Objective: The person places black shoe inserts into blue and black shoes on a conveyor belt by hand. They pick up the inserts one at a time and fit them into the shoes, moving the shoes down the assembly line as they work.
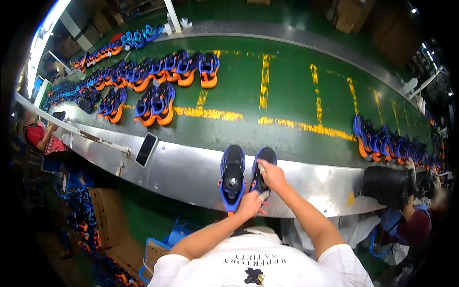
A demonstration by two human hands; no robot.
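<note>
Head view, left to right. At 9 o'clock we see a person in a red top point(36, 136). Rows of blue-and-orange shoes point(143, 76) sit at 11 o'clock on the green conveyor belt point(287, 95). A dark phone point(146, 149) lies on the metal bench point(191, 174), left of centre. At centre a pair of blue-black shoes rests on the bench rim: the left shoe point(233, 177) stands free, and the right shoe point(263, 174) is held. Our left hand point(251, 204) has its grip clenched on the right shoe's heel; our right hand point(271, 174) pinches its upper. More shoes point(382, 141) sit at 3 o'clock near a co-worker's sleeve point(413, 227).
</note>
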